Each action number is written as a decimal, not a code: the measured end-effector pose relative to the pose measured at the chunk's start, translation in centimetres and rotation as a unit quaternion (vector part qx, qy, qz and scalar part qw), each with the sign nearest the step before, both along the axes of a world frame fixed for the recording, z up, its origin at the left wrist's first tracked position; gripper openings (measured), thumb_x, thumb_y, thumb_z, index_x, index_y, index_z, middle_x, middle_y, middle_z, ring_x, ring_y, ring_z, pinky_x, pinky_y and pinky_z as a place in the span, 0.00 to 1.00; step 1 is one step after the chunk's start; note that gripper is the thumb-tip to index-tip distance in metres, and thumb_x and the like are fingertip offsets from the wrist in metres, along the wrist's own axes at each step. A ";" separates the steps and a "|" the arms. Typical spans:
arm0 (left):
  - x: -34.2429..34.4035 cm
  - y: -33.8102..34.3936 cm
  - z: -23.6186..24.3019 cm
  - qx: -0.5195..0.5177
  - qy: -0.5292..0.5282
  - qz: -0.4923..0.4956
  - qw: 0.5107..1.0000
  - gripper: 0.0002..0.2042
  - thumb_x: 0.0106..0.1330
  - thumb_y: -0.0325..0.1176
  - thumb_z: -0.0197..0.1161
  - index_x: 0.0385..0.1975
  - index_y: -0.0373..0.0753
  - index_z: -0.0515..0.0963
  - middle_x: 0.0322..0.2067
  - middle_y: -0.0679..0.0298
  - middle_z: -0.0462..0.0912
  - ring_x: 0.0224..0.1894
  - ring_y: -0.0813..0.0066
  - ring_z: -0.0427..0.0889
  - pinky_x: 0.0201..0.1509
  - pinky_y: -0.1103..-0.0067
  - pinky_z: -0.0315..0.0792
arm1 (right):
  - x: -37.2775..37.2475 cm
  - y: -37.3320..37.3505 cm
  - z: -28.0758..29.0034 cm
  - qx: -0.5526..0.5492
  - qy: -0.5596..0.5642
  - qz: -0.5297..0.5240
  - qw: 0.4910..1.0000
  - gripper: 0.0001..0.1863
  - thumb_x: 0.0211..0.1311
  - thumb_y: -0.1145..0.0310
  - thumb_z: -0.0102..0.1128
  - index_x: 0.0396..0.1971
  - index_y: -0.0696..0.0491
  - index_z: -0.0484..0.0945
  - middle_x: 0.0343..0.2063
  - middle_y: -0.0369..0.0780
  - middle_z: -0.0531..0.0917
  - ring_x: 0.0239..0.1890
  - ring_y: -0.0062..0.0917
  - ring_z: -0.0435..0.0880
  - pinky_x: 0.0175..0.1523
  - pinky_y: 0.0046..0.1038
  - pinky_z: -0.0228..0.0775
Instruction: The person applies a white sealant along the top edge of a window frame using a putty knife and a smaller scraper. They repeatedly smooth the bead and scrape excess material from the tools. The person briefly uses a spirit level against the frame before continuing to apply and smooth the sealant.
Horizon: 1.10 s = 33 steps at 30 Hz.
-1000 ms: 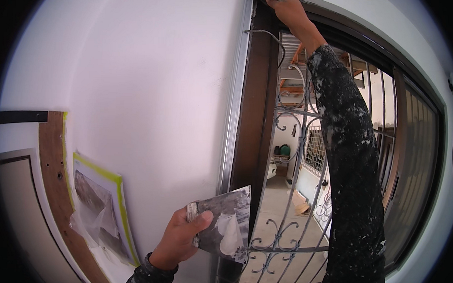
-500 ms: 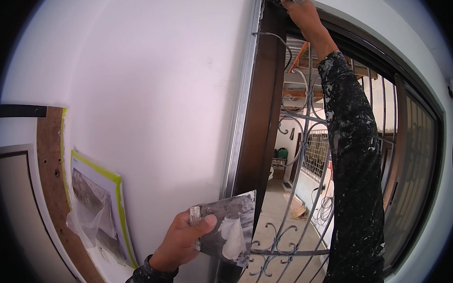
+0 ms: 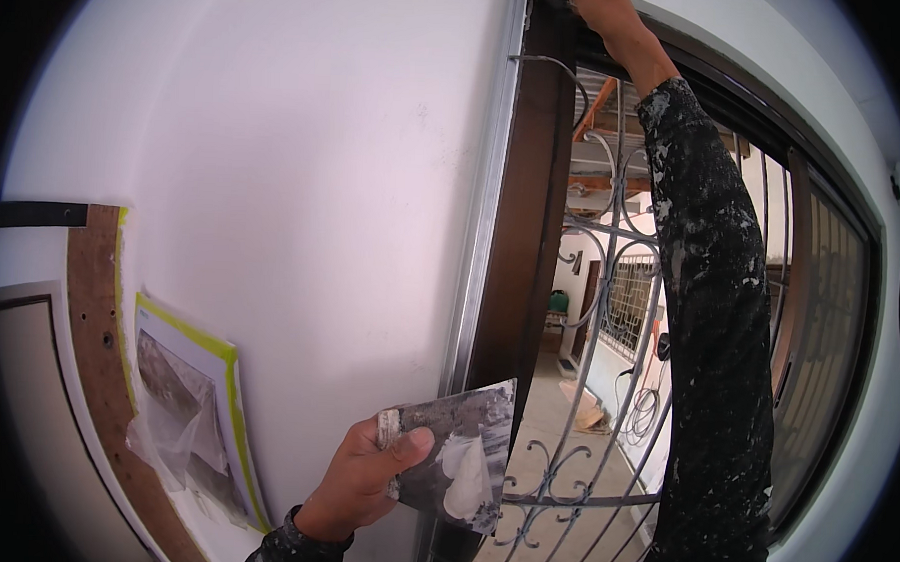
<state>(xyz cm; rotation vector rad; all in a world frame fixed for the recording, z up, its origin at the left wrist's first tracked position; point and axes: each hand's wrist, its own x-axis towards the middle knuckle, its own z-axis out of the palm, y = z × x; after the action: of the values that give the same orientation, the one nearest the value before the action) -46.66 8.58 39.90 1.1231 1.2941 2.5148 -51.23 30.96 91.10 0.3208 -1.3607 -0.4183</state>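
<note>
My left hand (image 3: pixel 364 476) grips a flat, rectangular metal putty blade (image 3: pixel 427 414) by its crusted left edge, thumb laid over the face. A lump of white putty (image 3: pixel 466 480) sits on that face, with smears around it. High up, my right hand (image 3: pixel 603 11) reaches to the top of the dark brown door frame (image 3: pixel 519 234). The picture's upper edge cuts off its fingers, so what they hold cannot be made out. A silvery metal strip (image 3: pixel 477 272) runs upright between the frame and the white wall (image 3: pixel 304 197).
Behind my right arm stands a scrolled iron gate (image 3: pixel 536 501), with a yard beyond. A thin curved cable (image 3: pixel 552 60) sticks out from the strip. At lower left hang a yellow-taped, plastic-covered picture (image 3: pixel 184 381) and a brown board (image 3: pixel 97 298).
My right hand has moved up, taking its fingers and the dark tool in them past the upper edge. The view has shifted slightly; my left hand keeps its hold on the putty blade.
</note>
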 end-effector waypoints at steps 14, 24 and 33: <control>-0.2 0.1 -0.3 0.010 0.006 0.001 1.000 0.17 0.73 0.31 0.57 0.56 0.27 0.72 0.49 0.53 0.83 0.50 0.65 0.84 0.56 0.68 0.79 | -1.9 1.5 -0.5 0.091 0.066 -0.224 0.968 0.16 0.76 0.64 0.44 0.41 0.52 0.84 0.23 0.45 0.83 0.28 0.36 0.85 0.33 0.38 0.71; -0.1 0.3 -0.2 0.025 0.009 -0.016 1.000 0.17 0.72 0.31 0.57 0.56 0.28 0.72 0.49 0.53 0.83 0.50 0.65 0.84 0.57 0.69 0.79 | -0.7 0.8 -5.8 -0.066 -0.199 0.354 0.911 0.22 0.69 0.57 0.56 0.32 0.64 0.83 0.24 0.49 0.81 0.28 0.38 0.79 0.37 0.40 0.71; 0.2 0.4 -0.1 0.024 0.010 -0.012 1.000 0.16 0.74 0.32 0.56 0.56 0.29 0.73 0.49 0.56 0.83 0.50 0.69 0.84 0.54 0.70 0.80 | 2.6 0.2 -11.4 -0.067 -0.228 0.389 0.890 0.18 0.66 0.59 0.65 0.29 0.62 0.82 0.20 0.33 0.76 0.24 0.18 0.69 0.33 0.29 0.63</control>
<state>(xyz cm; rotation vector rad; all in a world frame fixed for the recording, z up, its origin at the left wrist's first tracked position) -46.48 8.96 39.82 1.1695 1.2240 2.5376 -48.62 31.11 79.69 0.8463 -1.5708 0.4507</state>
